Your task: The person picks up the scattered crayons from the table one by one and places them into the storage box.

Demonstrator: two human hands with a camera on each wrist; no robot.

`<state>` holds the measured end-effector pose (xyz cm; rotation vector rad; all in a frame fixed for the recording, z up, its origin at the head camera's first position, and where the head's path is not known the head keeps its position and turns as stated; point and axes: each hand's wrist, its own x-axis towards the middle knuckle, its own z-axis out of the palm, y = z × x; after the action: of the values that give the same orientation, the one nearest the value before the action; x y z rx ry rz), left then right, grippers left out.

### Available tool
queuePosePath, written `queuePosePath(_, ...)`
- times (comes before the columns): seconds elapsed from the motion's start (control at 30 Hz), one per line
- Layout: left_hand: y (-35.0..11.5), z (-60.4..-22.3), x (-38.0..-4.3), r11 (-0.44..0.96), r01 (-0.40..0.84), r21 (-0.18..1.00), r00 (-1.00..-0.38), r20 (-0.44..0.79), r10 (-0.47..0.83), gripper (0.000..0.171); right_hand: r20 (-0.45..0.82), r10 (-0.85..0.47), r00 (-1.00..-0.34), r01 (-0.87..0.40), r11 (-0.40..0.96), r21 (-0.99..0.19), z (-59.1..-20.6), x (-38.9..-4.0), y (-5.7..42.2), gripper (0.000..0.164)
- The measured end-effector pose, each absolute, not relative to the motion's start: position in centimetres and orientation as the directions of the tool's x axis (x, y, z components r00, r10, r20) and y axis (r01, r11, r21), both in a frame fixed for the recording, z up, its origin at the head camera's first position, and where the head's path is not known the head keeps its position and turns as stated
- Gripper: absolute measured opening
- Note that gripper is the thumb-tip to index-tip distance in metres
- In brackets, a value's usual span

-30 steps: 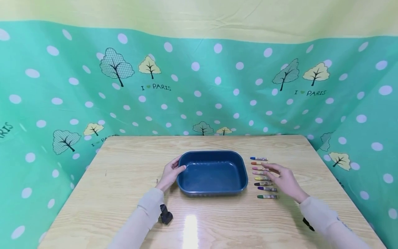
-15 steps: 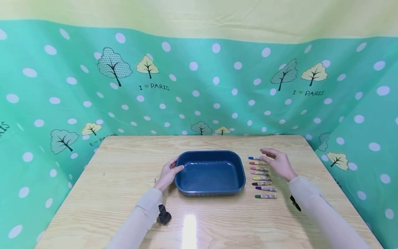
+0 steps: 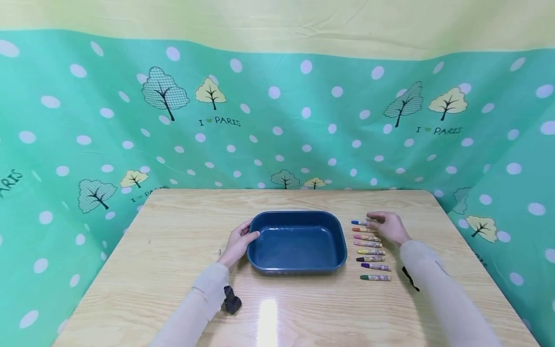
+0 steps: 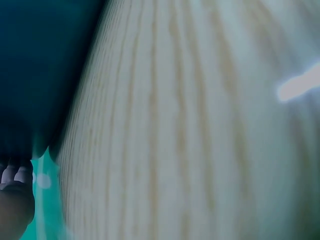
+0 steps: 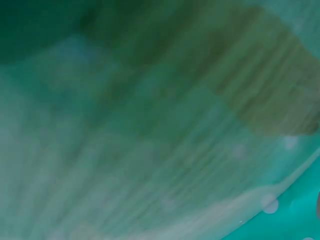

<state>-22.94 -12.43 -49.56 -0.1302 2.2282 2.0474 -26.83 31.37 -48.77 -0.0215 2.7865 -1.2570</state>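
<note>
In the head view a dark blue rectangular plastic basin (image 3: 253, 258) stands mid-table. My left hand (image 3: 236, 246) grips its left rim, thumb over the edge and fingers along the outside wall; in the left wrist view part of that hand (image 4: 15, 205) shows beneath the basin (image 4: 40, 65). To the basin's right lies a column of paper-wrapped crayons. My right hand (image 3: 389, 227) is at the farthest, a blue crayon (image 3: 359, 222), thumb by its right end and fingers beyond it, with a gap between. An orange crayon (image 3: 362, 230) lies just nearer. The right wrist view is too blurred to show the hand.
Pink (image 3: 366, 237), yellow (image 3: 370, 252), black (image 3: 370, 259), purple (image 3: 375, 266) and green crayons (image 3: 375, 277) continue the column toward the front. A patterned green curtain (image 3: 277, 144) hangs behind the wooden table (image 3: 191, 212).
My right hand has moved away from the pink crayons to the blue crayon at the far end, its fingers lowering toward it. My left hand stays on the basin rim.
</note>
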Motion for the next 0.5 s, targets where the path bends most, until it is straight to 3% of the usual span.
queuePosePath(0.2, -12.3, -49.7, -22.9, 0.087, -0.137, 0.987, -0.99, -0.139, 0.008, 0.052, -0.124, -0.039, -0.992, 0.066, 0.669, -0.74, -49.3, -27.6, 31.2, 0.042)
queuePosePath(0.5, -12.2, -49.5, -23.1, 0.103, -0.137, 0.985, -0.991, -0.137, -0.009, 0.051, -0.119, -0.071, -0.99, 0.036, 0.695, -0.718, -49.8, -28.5, 31.1, 0.03)
